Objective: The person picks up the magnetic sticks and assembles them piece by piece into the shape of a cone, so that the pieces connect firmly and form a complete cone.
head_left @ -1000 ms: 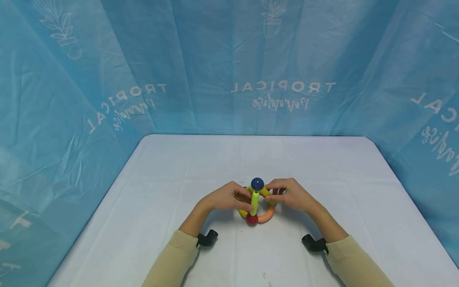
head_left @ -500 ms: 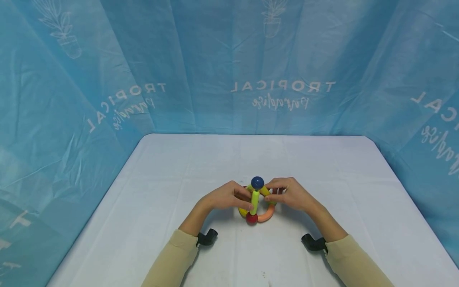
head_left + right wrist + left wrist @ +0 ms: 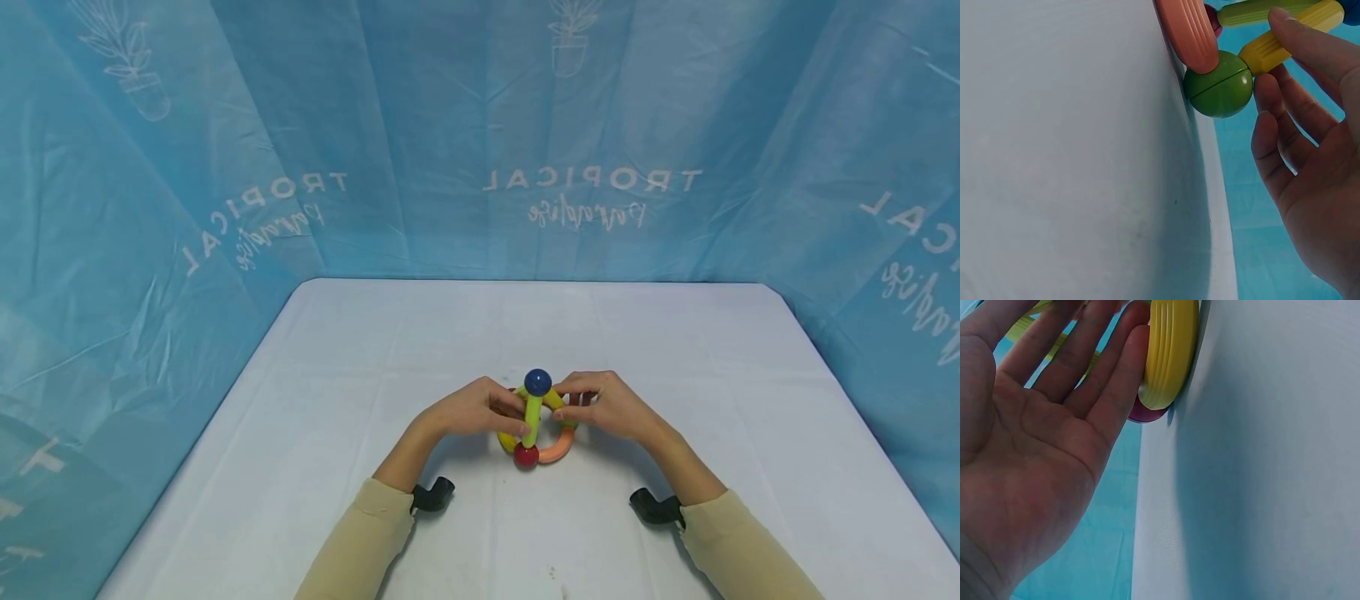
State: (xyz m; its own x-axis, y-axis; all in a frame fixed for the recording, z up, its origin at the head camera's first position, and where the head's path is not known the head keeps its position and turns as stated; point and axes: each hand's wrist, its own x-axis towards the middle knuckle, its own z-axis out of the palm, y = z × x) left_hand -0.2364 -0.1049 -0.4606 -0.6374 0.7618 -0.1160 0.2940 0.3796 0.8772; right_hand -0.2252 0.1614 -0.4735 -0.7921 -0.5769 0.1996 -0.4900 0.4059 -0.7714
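Observation:
A small frame of magnetic rods and balls stands on the table in the head view. My left hand [image 3: 480,408] holds a light green rod [image 3: 532,421] between thumb and fingers. That rod leans between a blue ball [image 3: 537,382] on top and a red ball [image 3: 526,455] at the base. My right hand [image 3: 607,404] pinches a yellow rod [image 3: 1304,34], which runs from the blue ball down to a green ball [image 3: 1219,84]. Curved orange [image 3: 557,448] and yellow [image 3: 1169,353] pieces form part of the base ring. The left fingers partly hide the far side.
White cloth covers the table [image 3: 420,333]. Blue printed curtains [image 3: 450,125] hang behind it and at both sides. A black wrist mount [image 3: 433,495] sits at the left cuff, another mount [image 3: 654,507] at the right.
At the top, the light green rod now meets the blue ball, where a slight gap showed before. Both hands have stayed almost still.

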